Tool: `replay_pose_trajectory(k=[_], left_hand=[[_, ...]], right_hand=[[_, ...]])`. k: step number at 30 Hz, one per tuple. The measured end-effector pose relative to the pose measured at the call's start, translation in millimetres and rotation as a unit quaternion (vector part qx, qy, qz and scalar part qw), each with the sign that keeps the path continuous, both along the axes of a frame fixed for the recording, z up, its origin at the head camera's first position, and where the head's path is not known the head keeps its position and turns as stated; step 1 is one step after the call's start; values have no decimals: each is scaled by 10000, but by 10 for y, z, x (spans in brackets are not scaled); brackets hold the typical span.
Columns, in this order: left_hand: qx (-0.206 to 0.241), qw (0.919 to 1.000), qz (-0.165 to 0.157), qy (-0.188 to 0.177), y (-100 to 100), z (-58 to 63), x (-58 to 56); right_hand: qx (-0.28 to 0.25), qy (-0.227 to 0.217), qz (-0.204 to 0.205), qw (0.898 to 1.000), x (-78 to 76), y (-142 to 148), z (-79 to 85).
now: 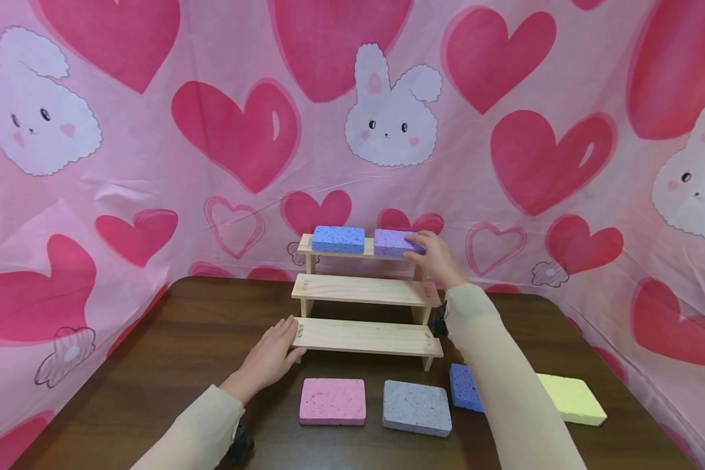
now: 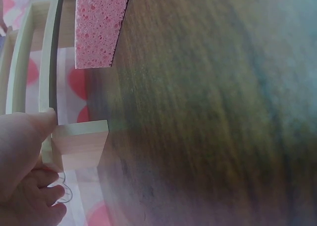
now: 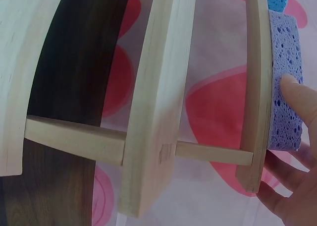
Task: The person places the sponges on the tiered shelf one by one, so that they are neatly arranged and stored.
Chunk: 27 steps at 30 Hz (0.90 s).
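Observation:
A three-step wooden stand (image 1: 352,287) is on the brown table. Its top step carries a blue sponge (image 1: 337,239) and, to the right of that, a purple sponge (image 1: 392,243). My right hand (image 1: 437,258) holds the purple sponge by its right end, the thumb (image 3: 297,94) on the front face and the other fingers partly hidden behind it. Down at the lowest step, my left hand (image 1: 267,359) grips the left end, with the thumb (image 2: 42,121) on the front edge and the fingers (image 2: 49,194) round the end.
On the table in front of the stand lie a pink sponge (image 1: 332,401), a grey sponge (image 1: 417,408), a darker blue sponge (image 1: 465,388) partly covered by the right sleeve, and a yellow sponge (image 1: 572,398). A pink heart-print cloth (image 1: 223,59) hangs round the table.

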<state>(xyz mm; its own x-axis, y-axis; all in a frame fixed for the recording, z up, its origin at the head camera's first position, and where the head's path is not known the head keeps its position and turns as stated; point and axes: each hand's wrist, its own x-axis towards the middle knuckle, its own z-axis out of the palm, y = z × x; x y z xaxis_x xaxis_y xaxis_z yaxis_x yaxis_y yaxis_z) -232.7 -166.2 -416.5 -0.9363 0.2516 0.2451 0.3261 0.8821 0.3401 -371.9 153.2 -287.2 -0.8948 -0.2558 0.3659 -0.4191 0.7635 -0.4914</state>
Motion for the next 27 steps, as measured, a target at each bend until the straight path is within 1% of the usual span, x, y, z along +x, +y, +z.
replay_pose_trajectory(k=[7, 16, 23, 27], left_hand=[[-17, 10000, -4, 35, -4, -15, -10], [-19, 10000, 17, 72, -6, -21, -14], [-6, 10000, 54, 35, 0, -21, -13], [-1, 10000, 38, 60, 0, -28, -19]], right_hand=[[21, 32, 70, 10000, -23, -15, 4], [127, -32, 35, 9999, -41, -16, 9], [207, -173, -54, 9996, -23, -19, 18], [346, -119, 32, 9993, -26, -8, 15]])
